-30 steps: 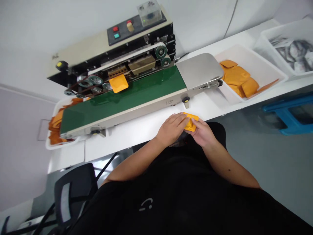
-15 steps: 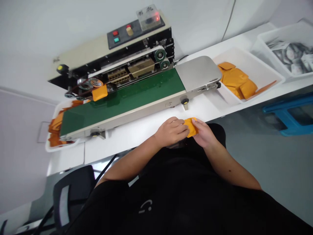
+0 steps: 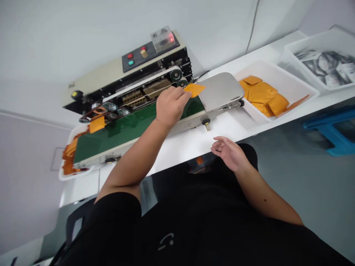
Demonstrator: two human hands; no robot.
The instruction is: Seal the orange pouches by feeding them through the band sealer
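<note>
My left hand (image 3: pixel 171 107) reaches over the green conveyor belt (image 3: pixel 135 120) and pinches a small orange pouch (image 3: pixel 195 89) by one edge. The pouch is beside the rollers at the right end of the band sealing machine (image 3: pixel 97 74); whether it touches them I cannot tell. Near the table's front edge, my right hand (image 3: pixel 229 153) is held with fingers apart and nothing in it. A second orange pouch (image 3: pixel 97 124) sticks out from the rollers at the machine's left end.
A white bin (image 3: pixel 296 83) of orange pouches stands right of the metal end plate (image 3: pixel 222 90). Beyond it is a bin (image 3: pixel 305 46) of silvery packets. Another bin (image 3: pixel 66 178) with orange pouches sits below the belt's left end. A blue stool (image 3: pixel 324 129) stands at right.
My left hand has carried the pouch from in front of me up to the machine's right-end rollers. My right hand has let go of it. The other pouch has travelled left along the machine.
</note>
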